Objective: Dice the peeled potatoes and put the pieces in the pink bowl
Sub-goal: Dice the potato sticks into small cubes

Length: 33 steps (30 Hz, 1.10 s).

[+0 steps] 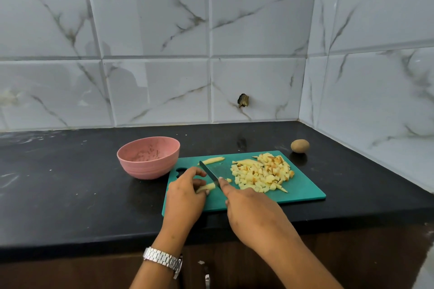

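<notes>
Potato strip (206, 187): near-left on green board (303, 192), pinched under left hand's (185, 191) curled fingers to steady it. Knife (209, 172): right hand's (249, 206) fingers wrapped round handle, forefinger forward (for control), blade at strip. Diced pile (263, 175): board's right. Pink bowl (148, 168): desk (70, 183), beside board.

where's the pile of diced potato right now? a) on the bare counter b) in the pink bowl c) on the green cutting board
c: the diced potato pile lies on the green cutting board, right of the knife that the right hand grips; the left hand holds a potato strip.
</notes>
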Each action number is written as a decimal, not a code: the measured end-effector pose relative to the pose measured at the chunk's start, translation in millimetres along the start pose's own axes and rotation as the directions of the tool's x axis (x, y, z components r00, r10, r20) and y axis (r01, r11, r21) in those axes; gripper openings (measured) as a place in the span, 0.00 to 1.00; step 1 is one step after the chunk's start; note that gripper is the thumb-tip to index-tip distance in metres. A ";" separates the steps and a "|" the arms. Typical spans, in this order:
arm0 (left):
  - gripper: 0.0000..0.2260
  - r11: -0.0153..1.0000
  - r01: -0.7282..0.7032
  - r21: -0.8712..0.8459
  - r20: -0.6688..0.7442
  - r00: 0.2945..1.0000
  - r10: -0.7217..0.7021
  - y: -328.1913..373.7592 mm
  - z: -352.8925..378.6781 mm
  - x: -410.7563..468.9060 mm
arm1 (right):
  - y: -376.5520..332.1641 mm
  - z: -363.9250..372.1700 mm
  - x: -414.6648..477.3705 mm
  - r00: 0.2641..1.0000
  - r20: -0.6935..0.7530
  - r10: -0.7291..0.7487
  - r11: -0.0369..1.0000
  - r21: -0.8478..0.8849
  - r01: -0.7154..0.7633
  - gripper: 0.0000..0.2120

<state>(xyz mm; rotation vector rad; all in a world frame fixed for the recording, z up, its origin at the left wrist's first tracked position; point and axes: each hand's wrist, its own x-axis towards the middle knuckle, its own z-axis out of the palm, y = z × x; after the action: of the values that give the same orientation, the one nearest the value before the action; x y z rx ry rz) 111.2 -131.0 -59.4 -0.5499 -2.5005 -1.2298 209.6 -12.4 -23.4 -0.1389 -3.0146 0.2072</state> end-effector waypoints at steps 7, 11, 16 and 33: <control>0.13 0.998 0.066 -0.015 -0.013 0.998 -0.066 0.3 -5.0 -0.8 | -4.3 -1.1 -1.4 0.999 0.047 -0.003 1.000 -0.006 0.003 0.32; 0.13 0.997 0.079 -0.022 -0.021 0.997 -0.079 1.8 -5.8 -1.0 | -4.6 -1.5 -5.9 1.000 0.019 -0.006 1.000 -0.010 0.006 0.32; 0.14 0.995 0.090 -0.052 -0.047 0.995 -0.093 4.9 -7.8 -3.8 | -7.0 -1.9 -5.8 0.999 0.046 0.008 1.000 -0.020 -0.007 0.34; 0.13 0.994 0.108 -0.010 -0.042 0.993 -0.108 8.5 -2.0 5.0 | -0.4 1.5 2.2 0.999 0.014 0.033 0.999 -0.007 -0.033 0.34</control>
<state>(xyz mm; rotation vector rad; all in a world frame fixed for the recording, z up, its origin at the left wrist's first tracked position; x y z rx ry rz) 111.0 -126.8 -50.2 -0.3906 -2.5204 -1.2766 207.3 -12.7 -24.6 -0.1883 -3.0288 0.2018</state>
